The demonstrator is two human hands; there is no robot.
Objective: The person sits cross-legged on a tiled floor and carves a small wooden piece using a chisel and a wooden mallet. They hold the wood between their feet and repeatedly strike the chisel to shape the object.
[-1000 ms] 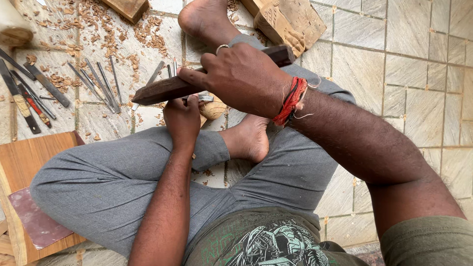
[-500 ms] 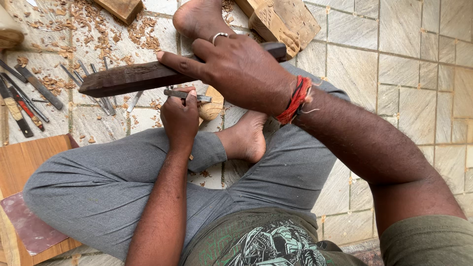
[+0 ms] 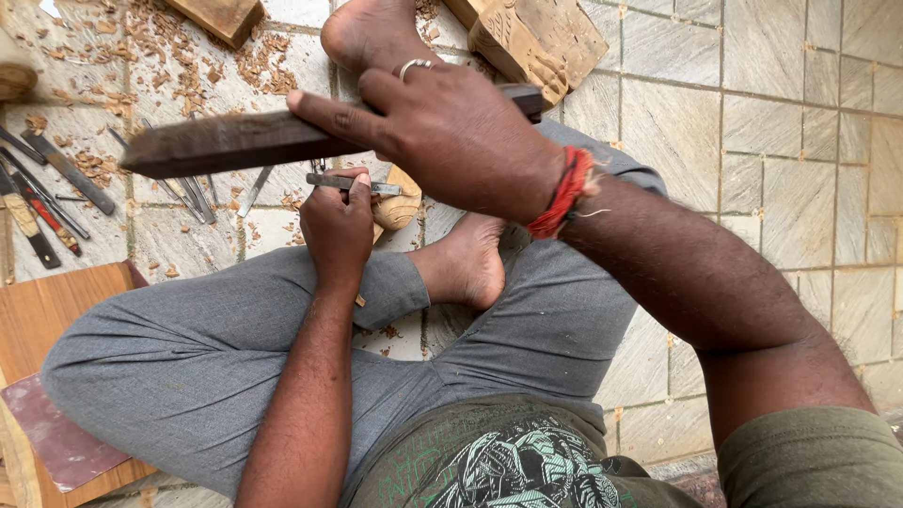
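My right hand (image 3: pixel 451 141) is closed around a long dark wooden mallet (image 3: pixel 235 141), forefinger stretched along it, holding it level above the floor so it points out to my left. Just beneath it, my left hand (image 3: pixel 337 221) is pinched shut on a small metal chisel (image 3: pixel 353 182), which lies crosswise under the mallet, its tip against a pale rounded wood piece (image 3: pixel 400 202) beside my foot (image 3: pixel 466 268). Farther left, more chisels (image 3: pixel 47 193) lie on the tiled floor (image 3: pixel 752 122) among wood shavings (image 3: pixel 141 47). A carved wooden block (image 3: pixel 541 38) sits beyond my right hand.
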